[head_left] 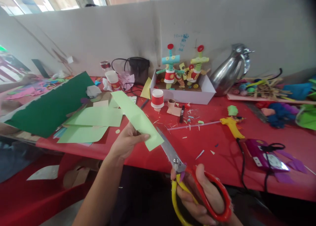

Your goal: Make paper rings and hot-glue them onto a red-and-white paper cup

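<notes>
My left hand (130, 138) pinches a long light green paper strip (138, 119) near its lower end, thumb on top. In my right hand (197, 193) are large scissors (175, 162) with one red and one yellow handle. Their blades point up and left, the tips at the strip's lower right edge; whether the paper lies between them I cannot tell. More light green sheets (96, 116) lie on the red table (153, 160) to the left of my left hand.
Behind stand a red and white cup (157, 99), a white box (185, 97) with cup figures and a metal jug (228, 69). At right lie a yellow glue gun (232, 127) and a purple device (266, 157) with cables. A green board (54, 104) leans at left.
</notes>
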The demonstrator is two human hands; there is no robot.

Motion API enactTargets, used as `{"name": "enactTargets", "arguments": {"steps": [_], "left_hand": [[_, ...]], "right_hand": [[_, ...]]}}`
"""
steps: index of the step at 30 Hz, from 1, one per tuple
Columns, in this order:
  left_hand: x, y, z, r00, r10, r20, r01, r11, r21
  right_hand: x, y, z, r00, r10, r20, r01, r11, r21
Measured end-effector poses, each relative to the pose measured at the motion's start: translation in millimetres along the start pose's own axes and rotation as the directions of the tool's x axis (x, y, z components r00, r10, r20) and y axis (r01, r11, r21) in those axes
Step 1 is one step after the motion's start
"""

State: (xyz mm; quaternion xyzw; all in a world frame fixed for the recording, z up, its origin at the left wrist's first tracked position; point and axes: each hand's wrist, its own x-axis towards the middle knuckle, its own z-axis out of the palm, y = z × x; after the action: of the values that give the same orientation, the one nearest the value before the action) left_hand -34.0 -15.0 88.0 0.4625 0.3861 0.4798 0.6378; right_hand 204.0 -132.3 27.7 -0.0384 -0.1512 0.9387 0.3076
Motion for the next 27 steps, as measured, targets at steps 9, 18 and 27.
{"name": "enactTargets", "arguments": {"steps": [9,18,27], "left_hand": [[5,-7,9.2,0.998,-0.002,0.063,0.005,0.999,-0.047],[1,-17,40.4,0.994,-0.012,-0.104,-0.003,0.99,-0.143],[-5,-15,42.2,0.999,-0.022,-0.037,0.017,0.994,-0.108]], "right_hand": [[-12,11,-4,0.974,-0.13,-0.186,0.102,0.983,-0.156],[-15,16,-5,0.964,-0.187,-0.188,0.152,0.971,-0.183],[-3,10,2,0.979,-0.186,-0.085,0.179,0.98,-0.086]]}}
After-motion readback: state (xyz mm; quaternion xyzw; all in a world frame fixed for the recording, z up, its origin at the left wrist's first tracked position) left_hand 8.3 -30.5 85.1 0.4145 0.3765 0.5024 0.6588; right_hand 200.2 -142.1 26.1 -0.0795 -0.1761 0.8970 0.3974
